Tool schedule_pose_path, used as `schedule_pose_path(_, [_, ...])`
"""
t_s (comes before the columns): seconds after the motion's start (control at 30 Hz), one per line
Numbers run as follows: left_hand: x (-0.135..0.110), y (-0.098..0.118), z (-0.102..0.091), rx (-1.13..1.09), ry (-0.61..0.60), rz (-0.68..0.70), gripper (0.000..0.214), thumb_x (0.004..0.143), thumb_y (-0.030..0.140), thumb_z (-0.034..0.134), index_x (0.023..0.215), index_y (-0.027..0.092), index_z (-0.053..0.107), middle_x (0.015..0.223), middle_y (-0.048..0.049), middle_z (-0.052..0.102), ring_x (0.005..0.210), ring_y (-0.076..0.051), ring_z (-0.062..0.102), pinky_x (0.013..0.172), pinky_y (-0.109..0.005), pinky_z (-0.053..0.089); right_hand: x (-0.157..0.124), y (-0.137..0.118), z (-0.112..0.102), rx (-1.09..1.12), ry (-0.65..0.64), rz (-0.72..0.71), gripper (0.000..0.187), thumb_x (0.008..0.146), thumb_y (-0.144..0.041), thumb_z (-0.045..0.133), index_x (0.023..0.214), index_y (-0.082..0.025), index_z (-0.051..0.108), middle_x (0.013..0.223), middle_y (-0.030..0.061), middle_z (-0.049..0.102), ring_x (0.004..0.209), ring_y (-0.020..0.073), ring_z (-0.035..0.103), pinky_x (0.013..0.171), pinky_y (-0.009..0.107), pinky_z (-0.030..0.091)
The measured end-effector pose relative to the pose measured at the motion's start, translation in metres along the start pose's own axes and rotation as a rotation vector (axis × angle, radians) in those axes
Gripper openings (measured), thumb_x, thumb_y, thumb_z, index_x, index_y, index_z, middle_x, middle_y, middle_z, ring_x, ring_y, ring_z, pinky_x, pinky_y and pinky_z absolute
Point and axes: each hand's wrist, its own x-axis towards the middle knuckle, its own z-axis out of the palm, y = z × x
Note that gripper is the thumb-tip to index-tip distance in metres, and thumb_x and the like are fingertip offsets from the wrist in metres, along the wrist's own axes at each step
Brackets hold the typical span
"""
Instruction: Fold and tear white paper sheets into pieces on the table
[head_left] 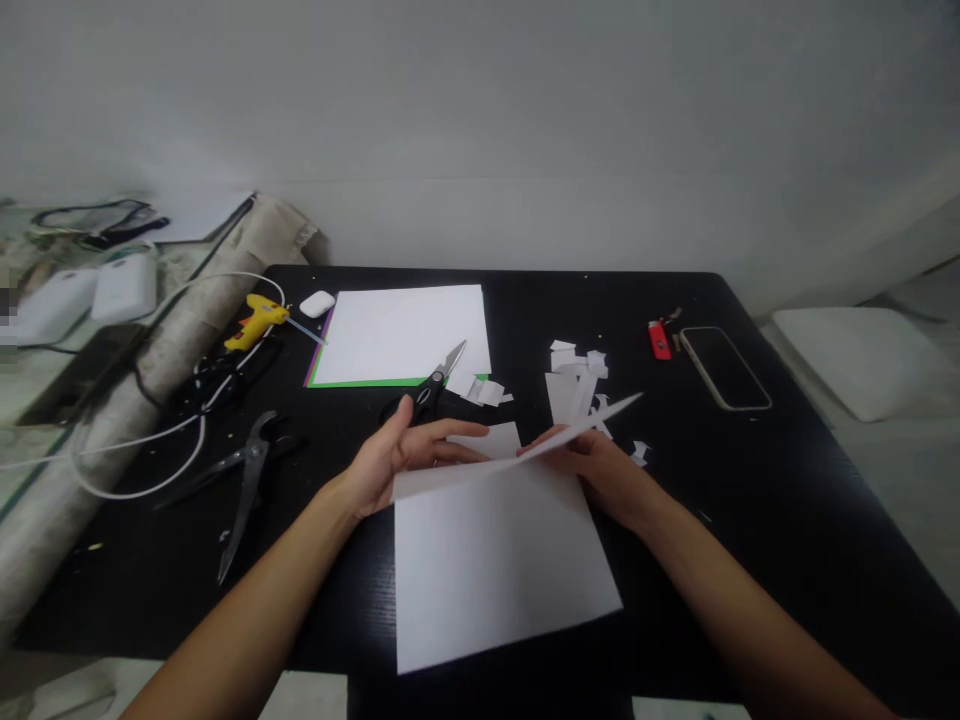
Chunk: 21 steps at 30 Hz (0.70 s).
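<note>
A white sheet of paper (502, 560), bent across its upper part, stands tilted over the front middle of the table. At its far edge my right hand (600, 465) grips it, the fingers partly hidden behind the raised flap. My left hand (412, 445) is by the sheet's upper left corner, thumb up and fingers stretched out behind the paper. Beyond those fingers a smaller white paper piece (502, 440) lies on the table. Black-handled scissors (435, 385) rest just past my left hand, blades pointing away.
White paper scraps (574, 375) lie beyond my right hand. Farther back is a stack of paper sheets (405, 330). On the left are a yellow glue gun (259, 320), a white cable (202, 440) and pliers-like shears (251, 470). A red lighter (660, 340) and phone (725, 368) lie right.
</note>
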Motion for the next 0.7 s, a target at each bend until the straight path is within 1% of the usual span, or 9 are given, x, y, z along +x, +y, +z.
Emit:
schedule_pose_path(0.1, [0.001, -0.003, -0.006, -0.039, 0.088, 0.107, 0.087, 0.079, 0.085, 0.052, 0.122, 0.011, 0.072, 0.111, -0.0196, 0.077, 0.107, -0.039, 0.071, 0.091, -0.045, 0.055, -0.001, -0.002, 0.002, 0.047, 0.056, -0.034, 0.025, 0.072, -0.036, 0.089, 0.091, -0.024, 0.081, 0.092, 0.0050, 0.079, 0.083, 0.0232, 0.073, 0.077, 0.036, 0.058])
schedule_pose_path(0.2, [0.005, -0.011, -0.015, -0.088, 0.125, 0.192, 0.075, 0.085, 0.072, 0.058, 0.124, 0.010, 0.070, 0.110, -0.0177, 0.077, 0.115, -0.040, 0.067, 0.103, -0.049, 0.049, -0.001, -0.002, 0.001, 0.077, 0.110, -0.039, 0.031, 0.071, -0.036, 0.090, 0.098, -0.023, 0.080, 0.098, 0.0053, 0.079, 0.087, 0.0222, 0.073, 0.081, 0.034, 0.058])
schedule_pose_path(0.3, [0.008, -0.015, -0.017, -0.083, 0.165, 0.263, 0.065, 0.084, 0.057, 0.071, 0.128, 0.010, 0.067, 0.112, -0.0166, 0.077, 0.117, -0.038, 0.068, 0.107, -0.048, 0.047, 0.000, -0.001, -0.001, 0.072, 0.166, -0.056, 0.034, 0.070, -0.035, 0.091, 0.099, -0.023, 0.079, 0.099, 0.0058, 0.079, 0.088, 0.0228, 0.073, 0.083, 0.035, 0.057])
schedule_pose_path(0.37, [0.009, -0.014, -0.015, -0.061, 0.185, 0.313, 0.066, 0.082, 0.055, 0.074, 0.130, 0.010, 0.066, 0.114, -0.0171, 0.077, 0.116, -0.038, 0.068, 0.105, -0.047, 0.049, 0.001, -0.001, -0.002, 0.073, 0.201, -0.071, 0.033, 0.070, -0.034, 0.091, 0.099, -0.024, 0.079, 0.100, 0.0056, 0.079, 0.090, 0.0235, 0.073, 0.084, 0.036, 0.057])
schedule_pose_path(0.43, [0.008, -0.011, -0.013, -0.044, 0.186, 0.347, 0.071, 0.081, 0.061, 0.073, 0.129, 0.009, 0.066, 0.116, -0.0181, 0.076, 0.115, -0.039, 0.068, 0.102, -0.047, 0.051, 0.002, 0.000, -0.002, 0.085, 0.229, -0.086, 0.030, 0.069, -0.032, 0.091, 0.095, -0.024, 0.079, 0.100, 0.0049, 0.079, 0.092, 0.0230, 0.072, 0.086, 0.036, 0.056])
schedule_pose_path(0.5, [0.009, -0.010, -0.011, -0.037, 0.186, 0.344, 0.075, 0.081, 0.069, 0.068, 0.126, 0.009, 0.067, 0.114, -0.0187, 0.076, 0.114, -0.040, 0.068, 0.099, -0.047, 0.053, 0.003, 0.001, -0.002, 0.112, 0.235, -0.086, 0.027, 0.068, -0.031, 0.091, 0.091, -0.023, 0.079, 0.099, 0.0043, 0.078, 0.091, 0.0223, 0.071, 0.088, 0.035, 0.055])
schedule_pose_path(0.57, [0.010, -0.009, -0.011, -0.033, 0.207, 0.326, 0.076, 0.084, 0.074, 0.060, 0.122, 0.009, 0.069, 0.109, -0.0181, 0.077, 0.109, -0.039, 0.070, 0.094, -0.045, 0.055, 0.003, 0.000, -0.003, 0.150, 0.224, -0.061, 0.025, 0.066, -0.029, 0.089, 0.087, -0.022, 0.079, 0.096, 0.0042, 0.078, 0.088, 0.0225, 0.071, 0.087, 0.036, 0.055])
schedule_pose_path(0.63, [0.011, -0.007, -0.011, -0.018, 0.265, 0.347, 0.069, 0.088, 0.071, 0.056, 0.117, 0.010, 0.072, 0.102, -0.0156, 0.078, 0.101, -0.035, 0.072, 0.087, -0.041, 0.056, 0.003, -0.002, -0.003, 0.182, 0.189, -0.038, 0.024, 0.061, -0.023, 0.086, 0.084, -0.023, 0.079, 0.093, 0.0036, 0.079, 0.088, 0.0238, 0.071, 0.086, 0.036, 0.055])
schedule_pose_path(0.7, [0.010, -0.004, -0.012, 0.036, 0.330, 0.389, 0.054, 0.088, 0.059, 0.060, 0.106, 0.011, 0.075, 0.092, -0.0121, 0.077, 0.088, -0.029, 0.072, 0.076, -0.035, 0.055, 0.000, -0.007, -0.004, 0.196, 0.111, -0.030, 0.027, 0.056, -0.018, 0.079, 0.083, -0.024, 0.079, 0.097, 0.0034, 0.079, 0.094, 0.0267, 0.071, 0.087, 0.038, 0.054])
